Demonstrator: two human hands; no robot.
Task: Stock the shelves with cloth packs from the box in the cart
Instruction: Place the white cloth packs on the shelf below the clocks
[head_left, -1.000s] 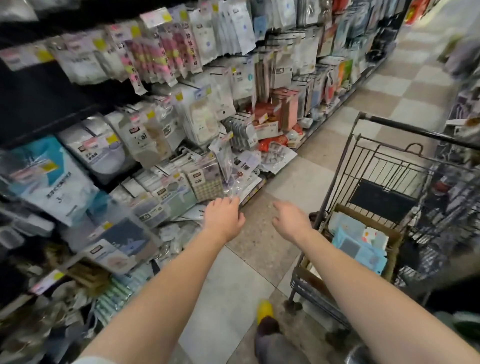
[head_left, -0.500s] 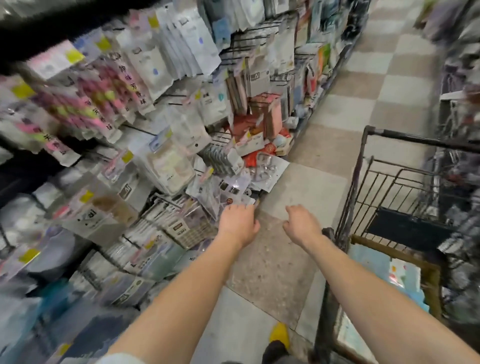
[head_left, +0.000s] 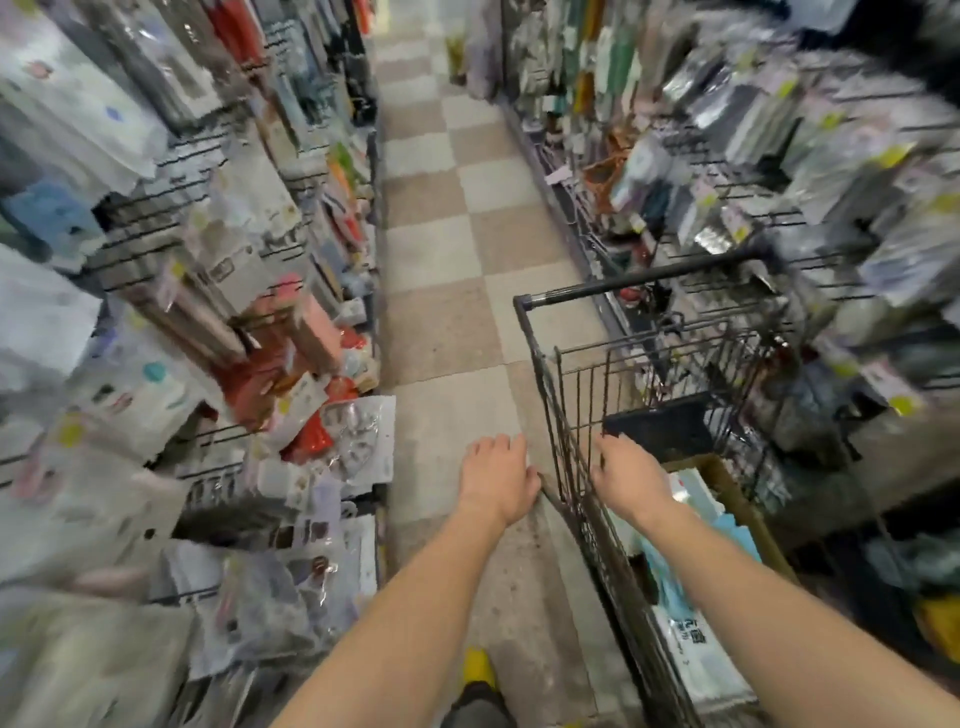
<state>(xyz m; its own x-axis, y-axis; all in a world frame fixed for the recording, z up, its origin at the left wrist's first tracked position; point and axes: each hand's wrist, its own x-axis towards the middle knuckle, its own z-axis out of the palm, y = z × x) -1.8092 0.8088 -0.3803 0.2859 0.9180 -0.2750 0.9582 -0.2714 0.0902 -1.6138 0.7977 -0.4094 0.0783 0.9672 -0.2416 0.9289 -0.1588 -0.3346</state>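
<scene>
The right hand (head_left: 631, 475) holds nothing; its fingers (head_left: 609, 451), slightly apart and nearly straight, reach over the wire side of the cart (head_left: 649, 278), right of centre. Just below and right of them, pale blue cloth packs (head_left: 691, 499) lie in the cardboard box (head_left: 737, 500). The left hand (head_left: 496, 480) hangs empty and loosely spread over the floor (head_left: 441, 312), left of the cart. The shelves (head_left: 208, 260) fill the left, blurred.

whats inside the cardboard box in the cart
Light blue cloth packs show inside the cardboard box. The right forearm crosses over them, and the layers underneath and the box's bottom are hidden.
</scene>
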